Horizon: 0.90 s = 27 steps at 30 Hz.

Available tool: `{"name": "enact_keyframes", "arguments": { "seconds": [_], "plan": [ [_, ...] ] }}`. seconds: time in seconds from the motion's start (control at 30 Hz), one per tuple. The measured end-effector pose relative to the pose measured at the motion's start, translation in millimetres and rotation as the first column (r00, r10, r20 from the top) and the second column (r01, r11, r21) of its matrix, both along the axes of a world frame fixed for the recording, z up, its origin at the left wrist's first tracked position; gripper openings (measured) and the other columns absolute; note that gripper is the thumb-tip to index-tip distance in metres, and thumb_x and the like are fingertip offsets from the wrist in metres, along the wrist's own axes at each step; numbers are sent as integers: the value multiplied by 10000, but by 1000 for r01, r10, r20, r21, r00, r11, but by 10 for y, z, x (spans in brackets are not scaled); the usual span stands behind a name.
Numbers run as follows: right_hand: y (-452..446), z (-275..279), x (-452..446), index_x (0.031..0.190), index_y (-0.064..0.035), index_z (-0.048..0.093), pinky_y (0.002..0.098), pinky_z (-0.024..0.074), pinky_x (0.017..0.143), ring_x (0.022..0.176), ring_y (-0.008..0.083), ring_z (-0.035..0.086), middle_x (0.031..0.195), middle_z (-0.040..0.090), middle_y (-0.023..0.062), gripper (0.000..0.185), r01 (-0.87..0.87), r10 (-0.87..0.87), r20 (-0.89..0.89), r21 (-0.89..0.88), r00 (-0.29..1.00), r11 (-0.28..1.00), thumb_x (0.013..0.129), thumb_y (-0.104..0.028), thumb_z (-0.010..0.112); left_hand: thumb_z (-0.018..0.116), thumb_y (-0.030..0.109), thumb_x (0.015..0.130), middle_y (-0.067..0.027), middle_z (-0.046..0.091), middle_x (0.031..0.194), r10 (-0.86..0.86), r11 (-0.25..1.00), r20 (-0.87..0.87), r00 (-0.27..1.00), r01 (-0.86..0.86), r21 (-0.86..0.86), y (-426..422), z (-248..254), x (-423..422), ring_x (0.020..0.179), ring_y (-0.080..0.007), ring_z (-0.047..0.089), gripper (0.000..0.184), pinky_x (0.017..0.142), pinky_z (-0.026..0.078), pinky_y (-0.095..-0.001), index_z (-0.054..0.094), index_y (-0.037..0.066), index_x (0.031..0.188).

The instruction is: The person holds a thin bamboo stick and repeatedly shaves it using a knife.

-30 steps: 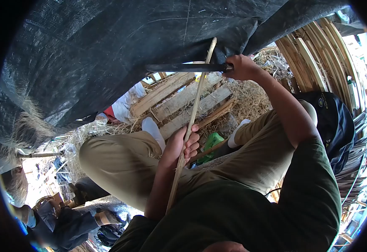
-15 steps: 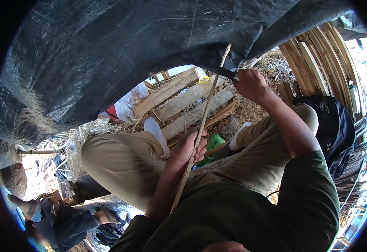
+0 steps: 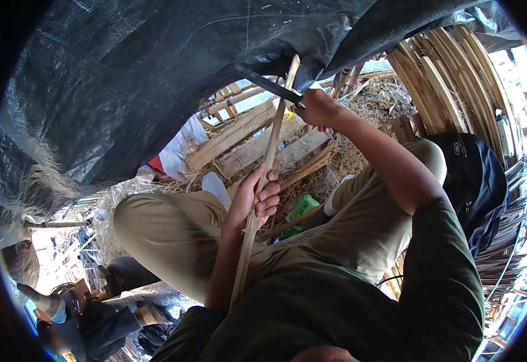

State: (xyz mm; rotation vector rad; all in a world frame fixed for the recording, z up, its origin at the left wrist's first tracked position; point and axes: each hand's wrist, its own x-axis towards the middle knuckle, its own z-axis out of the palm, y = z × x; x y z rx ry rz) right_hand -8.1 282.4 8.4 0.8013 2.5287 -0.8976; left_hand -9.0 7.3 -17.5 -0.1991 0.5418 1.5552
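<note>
A long, thin wooden strip slants from my torso up toward the dark tarp. My left hand is wrapped round its middle. My right hand grips the handle of a dark-bladed knife, whose blade lies across the strip near its top end. The blade points up and left toward the tarp. The handle is mostly hidden in my fingers.
A black tarp hangs across the top. Wooden planks and straw lie beyond my feet, with a green bag between my legs. Stacked slats and a black backpack are at right. Another person's legs show lower left.
My right hand and the knife have shifted left and slightly up, and more of the blade shows. The strip and my left hand have moved left. The view has shifted a little.
</note>
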Motion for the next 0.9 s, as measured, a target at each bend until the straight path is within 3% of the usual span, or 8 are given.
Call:
{"name": "enact_keyframes", "arguments": {
  "seconds": [0.1, 0.23, 0.4, 0.47, 0.6, 0.67, 0.77, 0.9],
  "plan": [
    [34, -59, -76, 787, 134, 579, 369, 510, 345, 422, 246, 639, 560, 618, 195, 461, -47, 39, -108, -67, 993, 997, 960, -292, 596, 395, 389, 1045, 46, 399, 607, 35, 995, 49, 998, -40, 92, 28, -28, -39, 394, -53, 374, 331, 313, 320, -199, 471, 82, 945],
    [32, 51, -101, 787, 133, 574, 377, 509, 344, 423, 262, 639, 579, 622, 192, 489, -13, 4, -39, -231, 999, 973, 929, -327, 656, 437, 434, 1012, -17, 456, 701, 53, 948, 35, 998, -61, 313, 77, -187, 2, 537, -128, 495, 381, 448, 440, -249, 479, 58, 965],
    [-92, -91, -68, 918, 116, 571, 371, 604, 490, 558, 283, 684, 712, 634, 186, 489, 91, -150, -24, -696, 988, 712, 947, -370, 615, 475, 392, 1004, -166, 599, 1048, 256, 958, 50, 965, -260, 122, 386, -76, 114, 1046, -284, 590, 391, 860, 503, -381, 555, 16, 937],
    [-184, -84, 4, 947, 95, 620, 356, 589, 502, 576, 259, 687, 742, 659, 152, 411, 79, -167, -79, -636, 983, 767, 952, -313, 569, 495, 320, 1007, -228, 562, 1275, 304, 942, -9, 953, -299, 152, 422, -183, 130, 1301, -348, 488, 345, 1047, 449, -471, 587, 4, 900],
    [-233, -83, 87, 953, 39, 685, 356, 581, 521, 644, 249, 714, 796, 700, 136, 289, 138, -162, 4, -541, 987, 830, 935, -225, 568, 511, 277, 1012, -228, 566, 1255, 275, 935, -25, 961, -262, 241, 487, -218, 205, 1266, -333, 526, 285, 1109, 405, -551, 584, 13, 930],
    [-336, -8, 188, 968, 34, 691, 362, 593, 558, 675, 255, 725, 825, 712, 152, 266, -183, 174, -63, -216, 983, 959, 930, -201, 573, 506, 277, 1016, -207, 591, 1221, 278, 930, -21, 960, -263, 257, 496, -280, 178, 1237, -311, 553, 281, 1091, 427, -538, 580, 11, 968],
    [-627, 243, 463, 948, 56, 656, 400, 600, 598, 711, 303, 733, 841, 708, 187, 265, -347, 347, -122, 19, 930, 938, 912, -187, 556, 450, 299, 1037, -188, 608, 1224, 264, 946, -60, 963, -246, 212, 491, -324, 142, 1221, -314, 574, 347, 1052, 466, -519, 558, -22, 1116],
    [-967, 230, 740, 970, 92, 593, 483, 574, 640, 734, 393, 710, 794, 681, 211, 362, -79, 56, -216, -98, 975, 992, 922, -259, 520, 409, 273, 1056, -159, 644, 1173, 256, 938, -71, 964, -230, 260, 445, -409, 151, 1113, -252, 643, 387, 955, 538, -456, 512, -37, 1263]
  ]
}}
